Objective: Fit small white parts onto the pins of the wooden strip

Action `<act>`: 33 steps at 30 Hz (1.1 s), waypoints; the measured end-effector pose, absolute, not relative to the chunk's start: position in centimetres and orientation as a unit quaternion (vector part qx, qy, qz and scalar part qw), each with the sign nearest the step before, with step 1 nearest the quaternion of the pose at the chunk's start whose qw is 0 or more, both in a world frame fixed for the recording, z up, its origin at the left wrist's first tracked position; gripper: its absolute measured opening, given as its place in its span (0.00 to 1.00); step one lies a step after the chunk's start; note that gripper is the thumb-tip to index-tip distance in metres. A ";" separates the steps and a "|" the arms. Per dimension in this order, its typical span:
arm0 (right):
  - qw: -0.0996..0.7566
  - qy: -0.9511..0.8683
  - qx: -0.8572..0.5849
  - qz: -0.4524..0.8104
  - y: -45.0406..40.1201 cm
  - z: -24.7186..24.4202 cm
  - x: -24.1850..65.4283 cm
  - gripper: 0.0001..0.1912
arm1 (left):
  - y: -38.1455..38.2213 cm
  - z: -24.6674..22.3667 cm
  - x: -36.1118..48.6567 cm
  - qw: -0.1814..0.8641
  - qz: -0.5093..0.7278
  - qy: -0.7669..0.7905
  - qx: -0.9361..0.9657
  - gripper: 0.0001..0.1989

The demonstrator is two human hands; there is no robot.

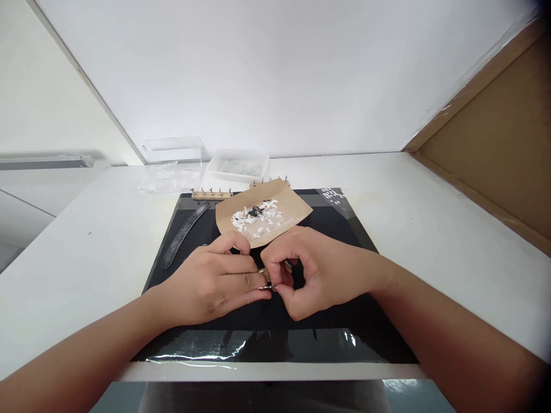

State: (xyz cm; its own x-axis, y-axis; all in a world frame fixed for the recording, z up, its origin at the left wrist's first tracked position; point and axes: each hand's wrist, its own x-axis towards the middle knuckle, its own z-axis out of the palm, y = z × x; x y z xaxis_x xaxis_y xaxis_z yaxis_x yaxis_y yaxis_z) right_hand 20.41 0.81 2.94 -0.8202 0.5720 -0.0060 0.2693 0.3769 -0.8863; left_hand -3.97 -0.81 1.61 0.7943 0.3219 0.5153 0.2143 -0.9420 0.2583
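Observation:
Low over the black mat, my left hand (219, 278) has its fingers closed on a small, thin metal piece (267, 287). The index finger curls up apart from the others. My right hand (318, 269) meets it from the right, thumb and forefinger pinched at the metal piece's right end. Between the hands a bit of tan material (262, 271) shows, mostly covered by fingers. Just beyond the fingertips lies a sheet of brown paper (297, 209), bearing many small white scraps (269, 213) and a few dark curled bits (255, 211).
A curved grey file (185, 235) lies at the left of the black mat (344, 229). Behind it stands a wooden strip with metal pins (210, 194). A clear plastic tub (239, 164) and clear packets (172, 175) sit farther back. White tabs (331, 195) lie back right.

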 end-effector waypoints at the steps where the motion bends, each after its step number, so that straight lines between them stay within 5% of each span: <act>1: 0.155 -0.818 -0.255 0.491 0.8 3.0 20.4 0.09 | -0.8 1.6 -4.0 0.089 0.284 0.143 0.944 0.04; 33: 0.132 -0.814 -0.271 0.496 0.9 3.6 20.4 0.09 | -1.2 1.6 -4.1 -0.027 0.277 0.117 0.953 0.05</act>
State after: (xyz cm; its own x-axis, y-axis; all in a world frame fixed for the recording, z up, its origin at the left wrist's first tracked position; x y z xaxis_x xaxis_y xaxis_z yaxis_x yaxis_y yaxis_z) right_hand 20.37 0.85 3.61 -0.8186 0.5718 -0.0540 0.3104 0.3612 -0.8793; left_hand -4.13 -1.17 1.62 0.8194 0.2080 0.5342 0.2382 -0.9711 0.0129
